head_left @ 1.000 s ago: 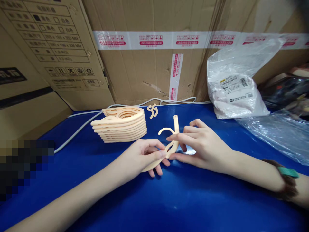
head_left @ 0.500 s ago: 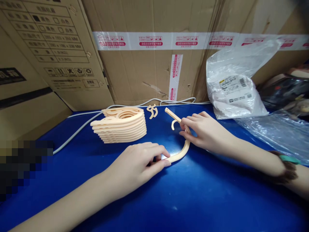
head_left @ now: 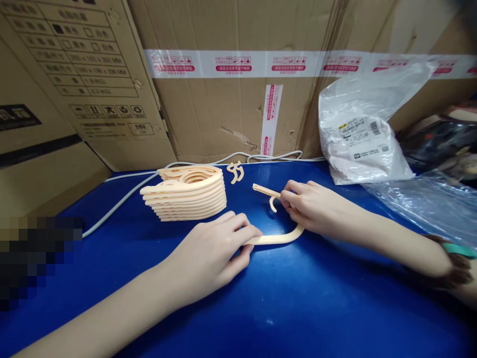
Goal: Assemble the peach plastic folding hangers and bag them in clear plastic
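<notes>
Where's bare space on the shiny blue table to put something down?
The shiny blue table has most room this side of the left hand and right hand. A smaller patch lies between the small curved cream plastic pieces and the white plastic bag. It's crowded where both hands hold the bent cream plastic hanger, and by the stacked cream hangers.

1. A carton, upper left, reads "2.3 (KG)" beside a recycling sign.
2. "机箱" marks a dark label, left edge.
3. Red pictograms line white tape, top.
4. Barcode on a bag, upper right.
</notes>
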{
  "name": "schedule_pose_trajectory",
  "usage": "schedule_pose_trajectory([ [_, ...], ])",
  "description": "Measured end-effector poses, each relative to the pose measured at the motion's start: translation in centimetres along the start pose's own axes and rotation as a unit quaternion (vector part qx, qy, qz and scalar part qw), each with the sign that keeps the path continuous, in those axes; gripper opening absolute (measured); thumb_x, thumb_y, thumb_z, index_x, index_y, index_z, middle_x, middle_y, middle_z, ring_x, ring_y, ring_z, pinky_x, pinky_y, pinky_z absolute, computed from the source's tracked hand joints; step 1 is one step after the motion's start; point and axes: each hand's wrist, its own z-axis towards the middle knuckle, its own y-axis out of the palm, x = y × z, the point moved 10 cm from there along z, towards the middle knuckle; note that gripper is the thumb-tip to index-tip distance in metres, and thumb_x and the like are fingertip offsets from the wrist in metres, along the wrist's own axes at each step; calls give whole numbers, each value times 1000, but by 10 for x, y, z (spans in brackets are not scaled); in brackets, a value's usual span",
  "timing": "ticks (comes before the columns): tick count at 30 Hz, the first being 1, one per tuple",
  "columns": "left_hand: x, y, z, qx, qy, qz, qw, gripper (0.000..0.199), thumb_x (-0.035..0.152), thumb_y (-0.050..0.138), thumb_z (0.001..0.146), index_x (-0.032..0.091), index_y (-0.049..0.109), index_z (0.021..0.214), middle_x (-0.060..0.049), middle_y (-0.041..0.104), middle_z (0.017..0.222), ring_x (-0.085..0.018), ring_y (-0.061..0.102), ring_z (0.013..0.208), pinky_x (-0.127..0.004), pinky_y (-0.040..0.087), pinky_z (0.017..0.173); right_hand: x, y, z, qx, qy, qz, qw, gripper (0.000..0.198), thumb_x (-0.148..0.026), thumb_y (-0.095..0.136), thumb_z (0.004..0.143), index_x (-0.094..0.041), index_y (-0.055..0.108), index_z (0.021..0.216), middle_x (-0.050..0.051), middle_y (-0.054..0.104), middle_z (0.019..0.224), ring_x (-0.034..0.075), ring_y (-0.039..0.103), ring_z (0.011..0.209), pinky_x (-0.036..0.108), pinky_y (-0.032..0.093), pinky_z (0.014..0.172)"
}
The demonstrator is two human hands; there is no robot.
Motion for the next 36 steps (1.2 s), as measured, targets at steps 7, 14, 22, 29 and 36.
schedule_pose_trajectory([
  [7, 1, 3, -1, -7, 4, 22, 1000, 23, 19, 45, 95, 26, 61, 111, 0, 58, 100, -17, 57, 86, -26, 41, 63, -7, 2, -2, -2, -29, -7, 1000, 22, -5, 49, 87, -14, 64, 100, 8, 60, 94, 19, 54, 73, 31, 35, 69],
  [14, 0, 9, 1, -28, 3, 25, 999, 22, 23, 41, 100, 23, 60, 110, -2, 60, 103, -19, 58, 92, -29, 45, 68, -6, 0, -1, 22, -29, -41, 999, 16, -6, 47, 92, -15, 59, 97, 8, 61, 90, 19, 55, 69, 30, 36, 67],
  [22, 4, 8, 0, -8, 20, 14, 1000, 17, 22, 44, 100, 20, 60, 97, -1, 63, 98, -19, 57, 88, -28, 45, 69, -9, 4, 0, 24, -53, -81, 995, 16, -4, 49, 89, -15, 57, 96, 9, 61, 91, 21, 55, 70, 31, 37, 69],
  [29, 3, 7, 0, 3, 8, 12, 1000, 15, 21, 46, 99, 19, 61, 94, -1, 63, 94, -18, 59, 85, -28, 45, 65, -5, 0, 3, 23, -46, -50, 997, 24, -6, 43, 93, -15, 57, 109, 8, 65, 98, 22, 61, 81, 32, 40, 72],
  [36, 2, 5, 0, 22, -2, -23, 1000, 12, 20, 51, 97, 19, 63, 98, -1, 65, 95, -17, 62, 85, -25, 45, 68, -2, -11, 48, 58, -50, 13, 997, 48, -45, 40, 100, -12, 53, 133, 16, 62, 122, 29, 61, 106, 42, 42, 91],
])
